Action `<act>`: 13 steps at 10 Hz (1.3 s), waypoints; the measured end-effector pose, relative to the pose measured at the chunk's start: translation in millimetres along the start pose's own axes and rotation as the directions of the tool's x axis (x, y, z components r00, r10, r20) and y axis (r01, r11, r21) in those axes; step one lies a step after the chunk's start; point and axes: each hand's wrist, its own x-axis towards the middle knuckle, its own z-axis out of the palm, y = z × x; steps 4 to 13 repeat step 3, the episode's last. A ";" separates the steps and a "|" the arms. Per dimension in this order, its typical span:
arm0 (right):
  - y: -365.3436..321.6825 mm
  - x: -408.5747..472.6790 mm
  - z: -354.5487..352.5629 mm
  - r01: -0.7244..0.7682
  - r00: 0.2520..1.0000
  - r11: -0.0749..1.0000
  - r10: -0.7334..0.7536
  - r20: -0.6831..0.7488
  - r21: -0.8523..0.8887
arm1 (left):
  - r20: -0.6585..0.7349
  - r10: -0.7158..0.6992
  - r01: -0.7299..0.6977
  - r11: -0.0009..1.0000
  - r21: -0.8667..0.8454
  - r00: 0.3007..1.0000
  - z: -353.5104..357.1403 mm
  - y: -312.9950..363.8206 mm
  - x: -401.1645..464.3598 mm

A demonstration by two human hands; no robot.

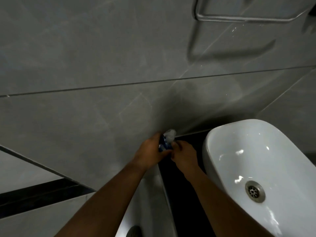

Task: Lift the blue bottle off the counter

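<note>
My left hand [148, 151] grips a small blue packet [164, 145] near the grey tiled wall. A crumpled white tissue or plastic piece [170, 135] sticks out of the packet's top. My right hand [183, 155] meets the packet from the right, its fingers curled and pinching at the packet's lower edge. Both hands hover above the black countertop [181, 185], just left of the white basin [256, 159]. The picture is dim and a little blurred.
A metal drain [255, 191] sits in the white basin at lower right. A chrome towel rail [246, 14] hangs on the grey wall at upper right. A second white fixture [145, 202] with a dark round part [134, 231] lies under my left forearm.
</note>
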 end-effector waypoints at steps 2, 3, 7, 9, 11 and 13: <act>-41.4 -26.6 -46.5 0.176 0.980 0.967 -0.154 -0.129 0.184 | 0.043 -0.062 0.064 0.996 -0.060 0.997 -0.8 4.7 -0.8; -74.7 -37.3 -127.5 0.344 0.933 0.793 -0.229 -0.277 0.502 | 0.072 -0.096 0.101 0.993 -0.067 0.993 -1.1 12.3 -3.3; -74.7 -37.3 -127.5 0.344 0.933 0.793 -0.229 -0.277 0.502 | 0.072 -0.096 0.101 0.993 -0.067 0.993 -1.1 12.3 -3.3; -74.7 -37.3 -127.5 0.344 0.933 0.793 -0.229 -0.277 0.502 | 0.072 -0.096 0.101 0.993 -0.067 0.993 -1.1 12.3 -3.3; -74.7 -37.3 -127.5 0.344 0.933 0.793 -0.229 -0.277 0.502 | 0.072 -0.096 0.101 0.993 -0.067 0.993 -1.1 12.3 -3.3; -74.7 -37.3 -127.5 0.344 0.933 0.793 -0.229 -0.277 0.502 | 0.072 -0.096 0.101 0.993 -0.067 0.993 -1.1 12.3 -3.3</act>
